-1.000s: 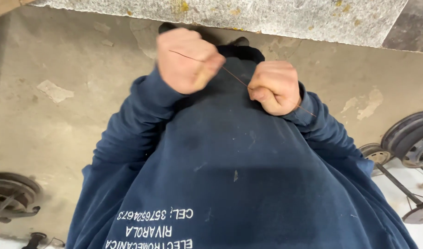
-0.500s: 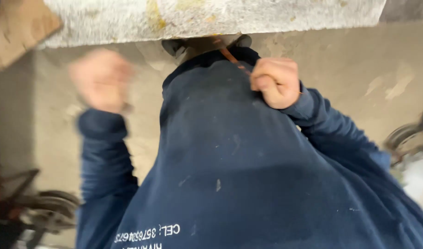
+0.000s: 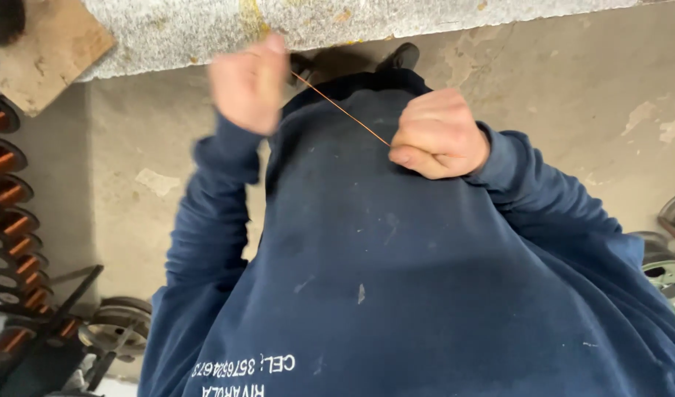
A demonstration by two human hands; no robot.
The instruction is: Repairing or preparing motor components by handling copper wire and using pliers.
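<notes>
Left hand: the left hand (image 3: 247, 84) is raised in front of the chest, blurred, fingers curled in; it seems to pinch one end of the thin copper-coloured wire (image 3: 340, 109), though the blur hides the grip itself.
Right hand: the right hand (image 3: 438, 134) is a closed fist resting against the dark blue sweatshirt (image 3: 396, 279), thumb and forefinger clamped on the wire's other end.
Wire: it runs taut in a straight slanting line between the two hands, higher at the left hand, lower at the right, across the sweatshirt's collar area.
Surface: the grey speckled stone surface (image 3: 205, 29) shows its near edge just beyond the left hand; a flat piece of brown board (image 3: 47, 51) lies at its left end.
Floor: worn pale concrete floor (image 3: 573, 95).
Left side: a rack of spools wound with copper wire (image 3: 6, 191) stands well apart from the hands.
</notes>
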